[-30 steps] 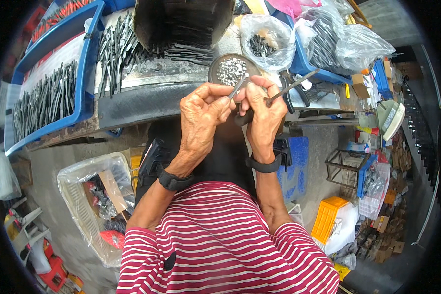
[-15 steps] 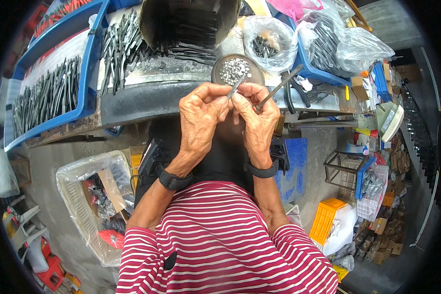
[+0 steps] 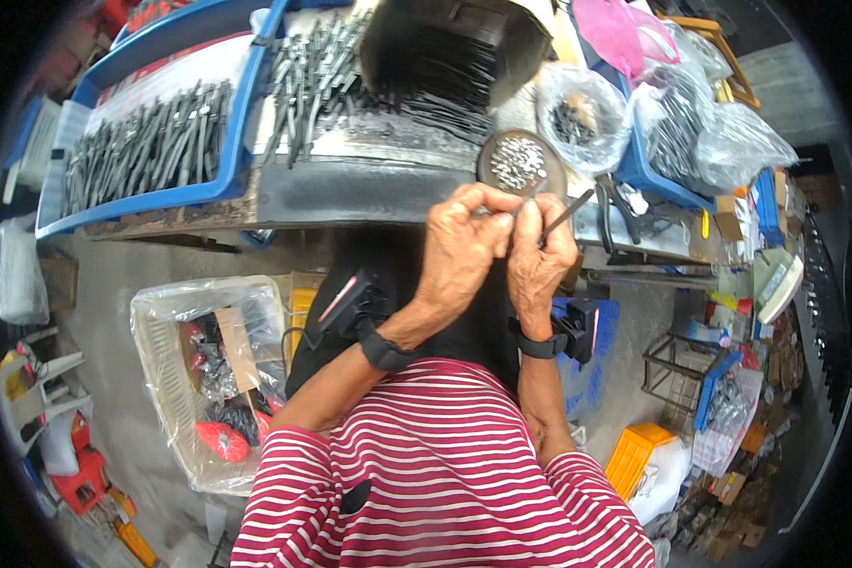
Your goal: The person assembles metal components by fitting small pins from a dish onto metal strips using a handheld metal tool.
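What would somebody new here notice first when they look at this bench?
Probably the left hand and right hand, close together by the front edge of the bench, with a dark rod jutting from the right one. Just beyond them, a round dish of small silvery pieces catches the eye. At upper left, a blue tray crowded with dark strips stands out.

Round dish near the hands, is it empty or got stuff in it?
Not empty: many small silvery pieces lie in the round dish, its brown rim showing around them.
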{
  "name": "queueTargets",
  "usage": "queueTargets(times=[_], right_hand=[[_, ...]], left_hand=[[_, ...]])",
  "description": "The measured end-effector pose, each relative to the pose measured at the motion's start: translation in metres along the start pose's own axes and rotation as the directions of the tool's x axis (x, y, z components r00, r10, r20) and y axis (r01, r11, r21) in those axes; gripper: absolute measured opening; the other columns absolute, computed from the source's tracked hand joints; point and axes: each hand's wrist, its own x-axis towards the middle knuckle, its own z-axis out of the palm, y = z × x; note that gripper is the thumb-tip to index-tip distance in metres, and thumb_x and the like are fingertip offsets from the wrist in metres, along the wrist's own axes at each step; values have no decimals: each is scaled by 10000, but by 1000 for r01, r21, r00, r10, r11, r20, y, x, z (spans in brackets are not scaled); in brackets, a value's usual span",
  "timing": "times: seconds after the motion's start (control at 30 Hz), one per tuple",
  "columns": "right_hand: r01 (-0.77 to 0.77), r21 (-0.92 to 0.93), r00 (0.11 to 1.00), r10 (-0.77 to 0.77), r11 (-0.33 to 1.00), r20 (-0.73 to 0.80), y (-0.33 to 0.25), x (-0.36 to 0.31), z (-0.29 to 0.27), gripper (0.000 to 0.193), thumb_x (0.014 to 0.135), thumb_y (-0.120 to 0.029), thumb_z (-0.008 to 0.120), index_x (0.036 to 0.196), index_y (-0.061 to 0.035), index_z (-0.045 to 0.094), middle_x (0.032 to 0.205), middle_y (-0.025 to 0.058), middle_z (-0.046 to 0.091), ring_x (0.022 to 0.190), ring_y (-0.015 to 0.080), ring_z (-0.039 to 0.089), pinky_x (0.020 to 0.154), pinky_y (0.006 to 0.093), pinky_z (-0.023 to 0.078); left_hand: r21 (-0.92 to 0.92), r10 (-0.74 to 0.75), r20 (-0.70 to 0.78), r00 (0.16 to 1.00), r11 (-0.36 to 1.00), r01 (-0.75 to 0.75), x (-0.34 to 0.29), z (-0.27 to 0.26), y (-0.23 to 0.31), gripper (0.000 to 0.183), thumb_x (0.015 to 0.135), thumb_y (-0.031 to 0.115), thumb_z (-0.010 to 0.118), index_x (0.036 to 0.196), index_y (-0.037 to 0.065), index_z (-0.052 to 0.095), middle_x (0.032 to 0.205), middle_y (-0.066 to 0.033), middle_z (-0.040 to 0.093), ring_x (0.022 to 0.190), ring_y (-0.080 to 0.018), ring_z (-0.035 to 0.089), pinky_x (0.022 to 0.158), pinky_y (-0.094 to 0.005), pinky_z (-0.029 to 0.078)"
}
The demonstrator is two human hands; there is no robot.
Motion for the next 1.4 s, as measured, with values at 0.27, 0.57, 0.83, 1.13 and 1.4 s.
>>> queueTargets(times=[0.27,0.57,0.83,1.13,1.4], right_hand=[[-53,-19,998,52,998,-39,0,-4,4,223,859,-97,458,669,21,476,526,76,435,466,135,395,436,305,325],[-276,239,954,235,931,186,-14,3,2,287,889,-184,478,664,-10,513,563,-12,467,439,36,369,400,199,287],[-380,386,921,303,841,247,-8,4,-12,206,861,-142,511,711,-3,533,582,17,521,410,44,415,371,183,319],[-394,410,916,311,823,254,-3,-1,-17,190,852,-130,525,712,-3,528,577,15,522,410,45,423,367,183,326],[-420,406,906,352,811,235,7,-3,-23,189,849,-130,530,711,-1,531,573,17,519,409,49,424,361,186,327]], left_hand=[[53,30,1,1000,998,-30,-1,2,-1,139,786,-49,504,911,-38,562,692,-10,534,571,-31,459,506,-163,400],[128,25,-33,999,992,-20,-1,-19,26,183,795,11,520,971,-35,543,686,-8,538,576,-40,457,533,-158,384],[736,589,-256,767,633,-240,23,-75,69,244,772,-78,408,960,-20,552,844,-70,575,651,-88,532,578,-203,434],[985,808,-48,587,136,-107,62,-116,64,398,584,-170,389,926,-27,533,876,-163,505,842,-304,496,752,-344,421],[996,811,76,581,-40,-74,59,-102,56,301,629,-113,459,891,0,554,904,-126,552,910,-272,496,823,-359,385]])
